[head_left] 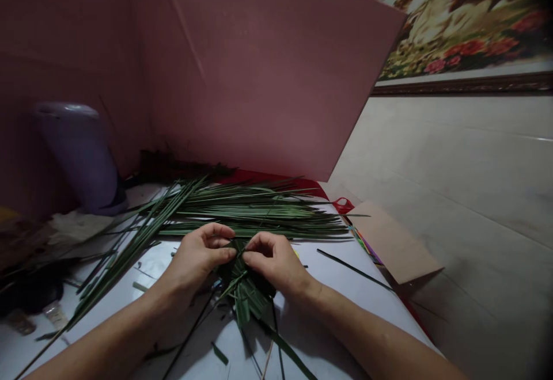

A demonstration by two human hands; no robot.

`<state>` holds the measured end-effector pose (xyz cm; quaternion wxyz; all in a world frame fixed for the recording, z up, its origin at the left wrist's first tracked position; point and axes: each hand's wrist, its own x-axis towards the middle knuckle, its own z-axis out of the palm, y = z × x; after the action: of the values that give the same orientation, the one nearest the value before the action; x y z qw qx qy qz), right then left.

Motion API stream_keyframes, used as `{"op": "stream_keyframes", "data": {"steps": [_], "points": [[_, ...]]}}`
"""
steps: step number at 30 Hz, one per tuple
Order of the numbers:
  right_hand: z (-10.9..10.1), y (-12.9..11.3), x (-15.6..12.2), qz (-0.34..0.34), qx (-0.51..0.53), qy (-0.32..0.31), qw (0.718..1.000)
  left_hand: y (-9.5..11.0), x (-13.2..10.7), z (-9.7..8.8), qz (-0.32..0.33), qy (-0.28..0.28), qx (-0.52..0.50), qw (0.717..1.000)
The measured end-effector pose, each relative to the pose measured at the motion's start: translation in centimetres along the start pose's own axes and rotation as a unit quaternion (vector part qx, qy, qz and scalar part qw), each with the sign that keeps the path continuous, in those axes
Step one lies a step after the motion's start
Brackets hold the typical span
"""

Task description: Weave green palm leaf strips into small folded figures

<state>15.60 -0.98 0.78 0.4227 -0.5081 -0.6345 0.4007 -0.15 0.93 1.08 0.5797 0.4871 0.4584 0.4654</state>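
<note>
Between my hands is a piece woven from green leaf strips [244, 296], with loose strip ends trailing down toward me. My left hand [205, 253] pinches its upper left edge between thumb and fingers. On the upper right side, my right hand [272, 259] grips the same piece, thumb against bent fingertips. The two hands are close together, just short of touching. Behind them lies a thick layer of long narrow green leaves [259, 210]. Part of the woven piece is hidden by the fingers and shadow.
A bundle of leaves [138, 247] slants across the left of the white table [337, 316]. At the back left stands a purple bin [82, 155]. Pink panels [259, 75] rise behind. A single leaf strip [354, 269] and cut scraps [220, 353] lie nearby; cardboard [393, 244] sits beyond the right edge.
</note>
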Motion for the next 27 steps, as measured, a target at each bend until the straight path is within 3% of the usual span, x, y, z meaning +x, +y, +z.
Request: {"op": "stream_keyframes", "data": {"steps": [5,12,19,27], "points": [[0.1,0.4,-0.2,-0.016,-0.076,0.001,0.997,-0.5,0.2,-0.2,0.003,-0.005,0.0,1.0],[0.1,0.0,-0.2,0.002,-0.05,-0.013,0.999,-0.2,-0.3,-0.2,-0.029,-0.016,-0.019,0.999],[0.0,-0.3,-0.2,-0.003,-0.033,-0.03,0.999,0.6,-0.7,0.0,-0.02,0.008,0.009,1.0],[0.1,-0.3,-0.4,-0.016,-0.028,-0.008,0.999,0.2,-0.6,0.0,-0.052,-0.033,-0.03,0.998]]}}
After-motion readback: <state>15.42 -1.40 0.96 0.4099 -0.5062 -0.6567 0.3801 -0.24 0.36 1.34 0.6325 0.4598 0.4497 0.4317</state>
